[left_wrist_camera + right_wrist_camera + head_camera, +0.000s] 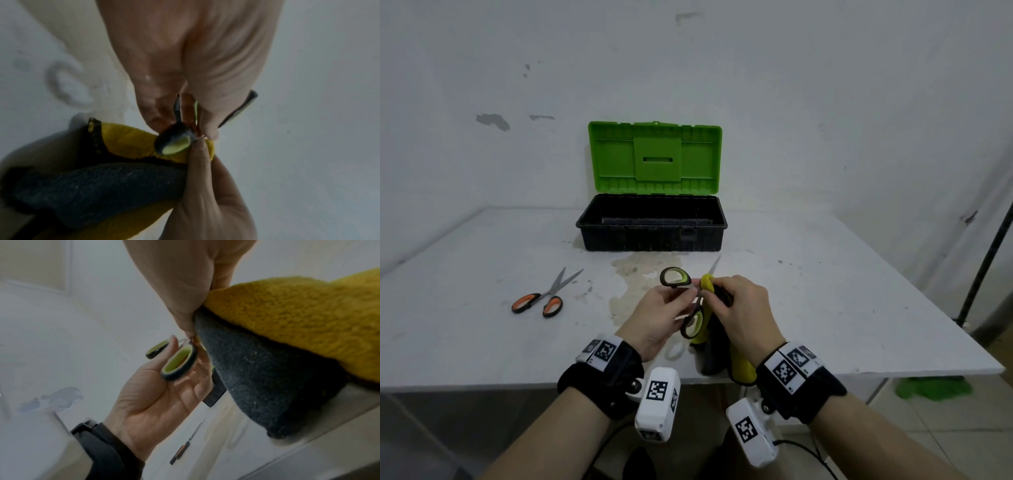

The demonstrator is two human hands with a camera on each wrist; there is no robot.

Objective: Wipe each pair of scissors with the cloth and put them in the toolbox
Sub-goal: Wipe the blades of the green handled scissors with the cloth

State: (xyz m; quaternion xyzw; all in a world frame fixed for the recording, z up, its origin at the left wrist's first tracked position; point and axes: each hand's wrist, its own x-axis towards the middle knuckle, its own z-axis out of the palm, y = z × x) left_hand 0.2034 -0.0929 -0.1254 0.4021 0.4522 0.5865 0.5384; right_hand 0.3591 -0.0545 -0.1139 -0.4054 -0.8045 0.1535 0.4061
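Note:
My left hand (pixel 671 308) holds a pair of green-and-black-handled scissors (pixel 676 278) by the handles above the table's front; its handle loops (pixel 179 364) spread apart by the fingers. My right hand (pixel 736 308) grips a yellow and dark grey cloth (pixel 739 366) folded around the blades near the pivot; one blade tip (pixel 715 265) sticks out beyond it. In the left wrist view the cloth (pixel 102 191) hangs below the scissors handle (pixel 174 142). A second pair with orange handles (pixel 541 298) lies partly spread on the table at the left. The toolbox (pixel 652 224) stands behind, green lid (pixel 654 157) up.
The white table (pixel 825 308) has a stained patch (pixel 640 274) in front of the toolbox. A white ring-shaped mark (pixel 675 350) shows near the front edge. A dark pole (pixel 986 257) stands at the right, a green thing (pixel 935 387) on the floor below.

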